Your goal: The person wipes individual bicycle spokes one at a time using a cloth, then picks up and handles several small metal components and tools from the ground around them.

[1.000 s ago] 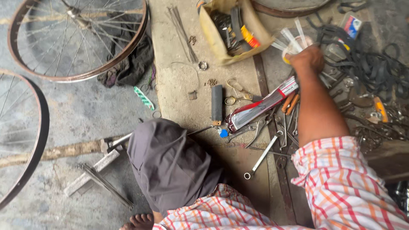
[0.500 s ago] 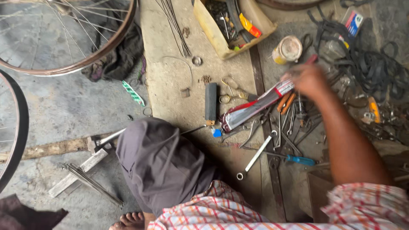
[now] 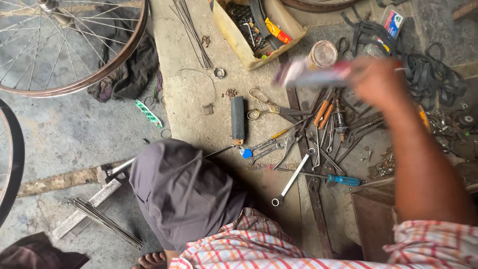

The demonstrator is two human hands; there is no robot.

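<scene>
Gripped in the right hand (image 3: 378, 79), a blurred flat packet (image 3: 311, 75) (pale, red-edged) hangs over scattered wrenches (image 3: 291, 179), just below a jar (image 3: 322, 54).

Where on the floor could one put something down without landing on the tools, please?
The bare concrete strip between the dark rag and the black block is fairly free. The grey floor below the wheel rim is open too. Right of the scissors, wrenches, pliers and screwdrivers lie packed under the right hand.
</scene>
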